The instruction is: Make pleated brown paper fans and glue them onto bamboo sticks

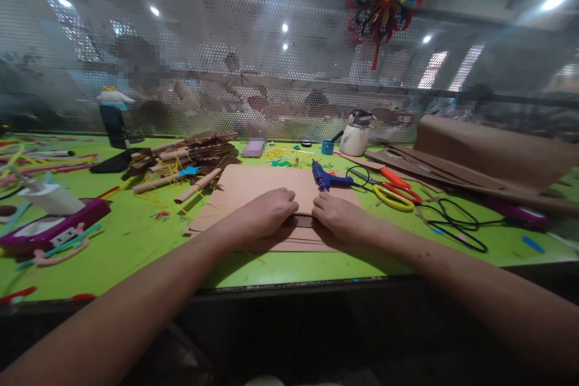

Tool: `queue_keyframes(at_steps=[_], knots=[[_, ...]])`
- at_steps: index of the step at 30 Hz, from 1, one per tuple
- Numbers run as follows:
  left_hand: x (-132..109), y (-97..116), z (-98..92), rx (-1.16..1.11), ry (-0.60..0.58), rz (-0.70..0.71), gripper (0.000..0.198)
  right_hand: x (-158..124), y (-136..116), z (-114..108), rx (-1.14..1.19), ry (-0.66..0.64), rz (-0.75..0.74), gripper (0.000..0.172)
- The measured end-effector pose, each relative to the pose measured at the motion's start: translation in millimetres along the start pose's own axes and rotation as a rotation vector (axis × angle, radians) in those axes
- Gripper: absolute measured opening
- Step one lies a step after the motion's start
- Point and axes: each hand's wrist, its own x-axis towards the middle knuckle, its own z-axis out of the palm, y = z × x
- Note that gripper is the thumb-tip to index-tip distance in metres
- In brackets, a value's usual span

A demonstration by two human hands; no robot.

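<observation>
A stack of flat brown kraft paper (260,182) lies near the front edge of the green table. My left hand (269,214) and my right hand (339,218) rest over it a short gap apart, fingers curled. Both pinch one narrow brown paper roll or folded edge (303,221), of which only the part between the hands shows. Just beyond my right hand a blue glue gun (332,178) lies on the paper. Scissors with yellow and red handles (393,199) are to its right.
Brown paper rolls (199,186) and crumpled scraps lie at the left. A purple power strip (58,229) with a white plug sits farther left. Black cable (452,223) coils at the right, below large brown sheets (488,154). A white flask (355,136) stands behind.
</observation>
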Motion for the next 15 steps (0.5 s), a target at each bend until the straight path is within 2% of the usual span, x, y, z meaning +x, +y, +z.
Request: queue_keyframes(at_steps=[4,8,11,15], knots=[[-1,3,1.4,0.023,0.009,0.025,0.017,2,-2,-1,-0.06,-0.033,-0.035,0.015],[2,-13,13.8,-0.014,0.038,-0.072,0.017,0,-4,7,-0.071,0.041,0.03,0.014],[9,-29,20.9,-0.121,0.019,-0.103,0.019,0,-3,12,-0.083,0.129,0.035,0.013],[14,-39,21.2,-0.438,-0.093,-0.231,0.038,5,-1,13,-0.149,0.221,0.04,0.013]])
